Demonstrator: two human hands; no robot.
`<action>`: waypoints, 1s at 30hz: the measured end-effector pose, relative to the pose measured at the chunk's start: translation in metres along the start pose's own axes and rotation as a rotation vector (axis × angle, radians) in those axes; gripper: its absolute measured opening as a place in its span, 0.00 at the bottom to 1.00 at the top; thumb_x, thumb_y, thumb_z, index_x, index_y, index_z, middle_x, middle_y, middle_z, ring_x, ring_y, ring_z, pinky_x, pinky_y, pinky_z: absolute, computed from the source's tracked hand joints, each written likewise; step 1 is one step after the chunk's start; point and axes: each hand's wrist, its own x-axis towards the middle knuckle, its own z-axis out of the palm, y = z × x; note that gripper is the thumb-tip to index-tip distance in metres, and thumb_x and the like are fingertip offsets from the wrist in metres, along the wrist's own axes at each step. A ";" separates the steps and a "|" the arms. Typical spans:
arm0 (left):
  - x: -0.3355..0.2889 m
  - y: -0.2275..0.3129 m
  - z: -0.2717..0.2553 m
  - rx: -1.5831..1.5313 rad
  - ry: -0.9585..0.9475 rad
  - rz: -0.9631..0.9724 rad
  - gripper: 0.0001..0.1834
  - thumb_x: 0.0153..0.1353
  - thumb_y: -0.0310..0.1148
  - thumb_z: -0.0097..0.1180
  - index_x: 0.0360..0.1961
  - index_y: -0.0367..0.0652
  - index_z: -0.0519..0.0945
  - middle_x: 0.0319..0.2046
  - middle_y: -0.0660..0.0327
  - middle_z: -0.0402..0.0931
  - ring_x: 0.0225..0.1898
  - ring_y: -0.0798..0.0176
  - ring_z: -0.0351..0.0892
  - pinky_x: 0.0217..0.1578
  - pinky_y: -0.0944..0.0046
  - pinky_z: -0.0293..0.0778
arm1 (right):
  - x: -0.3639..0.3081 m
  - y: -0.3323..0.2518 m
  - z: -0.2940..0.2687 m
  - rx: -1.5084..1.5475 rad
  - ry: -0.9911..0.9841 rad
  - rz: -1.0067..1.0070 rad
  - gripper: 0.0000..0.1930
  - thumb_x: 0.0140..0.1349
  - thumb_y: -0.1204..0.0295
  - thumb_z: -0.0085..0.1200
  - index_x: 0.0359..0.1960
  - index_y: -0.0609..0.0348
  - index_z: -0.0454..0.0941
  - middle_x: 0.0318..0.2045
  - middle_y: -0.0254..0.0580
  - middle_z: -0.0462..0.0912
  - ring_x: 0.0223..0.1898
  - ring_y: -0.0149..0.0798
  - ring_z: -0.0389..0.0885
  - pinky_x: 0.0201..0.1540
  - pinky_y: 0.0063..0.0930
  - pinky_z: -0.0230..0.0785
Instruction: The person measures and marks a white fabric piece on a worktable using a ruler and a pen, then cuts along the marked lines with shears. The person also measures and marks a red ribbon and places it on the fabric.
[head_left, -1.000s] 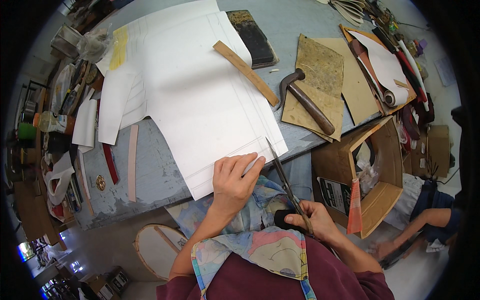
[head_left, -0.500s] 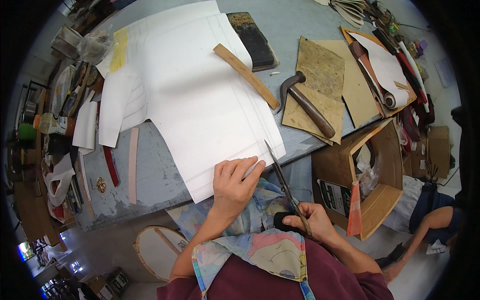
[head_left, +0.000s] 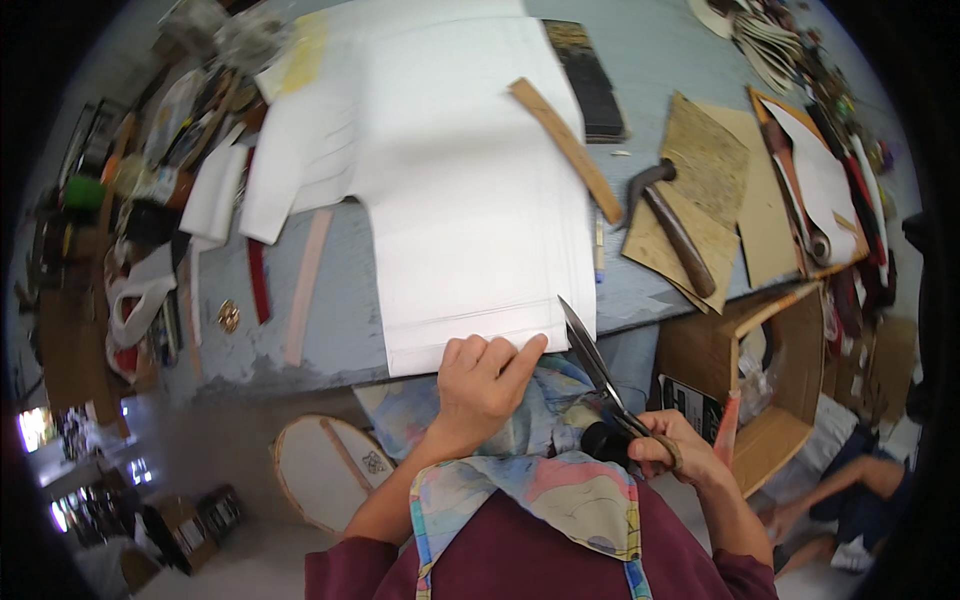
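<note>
A large white sheet (head_left: 470, 240) with thin ruled lines lies over the table, its near edge at the table's front. My left hand (head_left: 485, 375) is closed on that near edge, fingers curled over the top and the thumb hidden. My right hand (head_left: 682, 450) grips the handles of long dark scissors (head_left: 603, 378). Their blades point away from me at the sheet's near right corner, the tip just below a ruled line. Whether the blades are parted is hard to see. A flat wooden strip (head_left: 567, 150) rests across the sheet's right edge.
Right of the sheet, a hammer (head_left: 680, 240) lies on brown board pieces (head_left: 708, 160). A dark block (head_left: 590, 90) sits behind. An open cardboard box (head_left: 780, 440) stands below the table's right edge. Pale (head_left: 308, 290) and red strips (head_left: 258, 280) lie left. Another person's arm (head_left: 840, 490) shows at lower right.
My view has shifted, so the table things sit further right. The sheet has turned a little, its near edge now more level. My left hand's fingers are more curled; the scissors remain at the corner.
</note>
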 end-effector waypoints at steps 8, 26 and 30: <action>-0.068 0.008 -0.031 -0.550 0.160 -0.823 0.14 0.69 0.25 0.69 0.55 0.39 0.90 0.36 0.63 0.88 0.34 0.67 0.86 0.36 0.62 0.81 | 0.044 -0.051 0.000 -0.367 -0.269 0.119 0.23 0.61 0.56 0.82 0.24 0.52 0.78 0.18 0.24 0.77 0.19 0.21 0.71 0.24 0.21 0.59; -0.015 0.023 -0.027 -0.987 0.770 -1.270 0.33 0.66 0.13 0.70 0.72 0.33 0.77 0.59 0.53 0.84 0.55 0.66 0.85 0.57 0.66 0.83 | 0.089 -0.102 -0.002 -0.599 -0.501 0.171 0.27 0.62 0.55 0.82 0.22 0.53 0.73 0.19 0.19 0.68 0.24 0.20 0.64 0.26 0.25 0.52; -0.017 0.020 -0.025 -0.934 0.734 -1.323 0.35 0.67 0.13 0.69 0.74 0.33 0.74 0.60 0.51 0.83 0.57 0.65 0.85 0.58 0.65 0.83 | 0.098 -0.119 0.003 -0.687 -0.506 0.188 0.28 0.60 0.53 0.83 0.21 0.54 0.74 0.19 0.19 0.67 0.25 0.20 0.63 0.26 0.26 0.51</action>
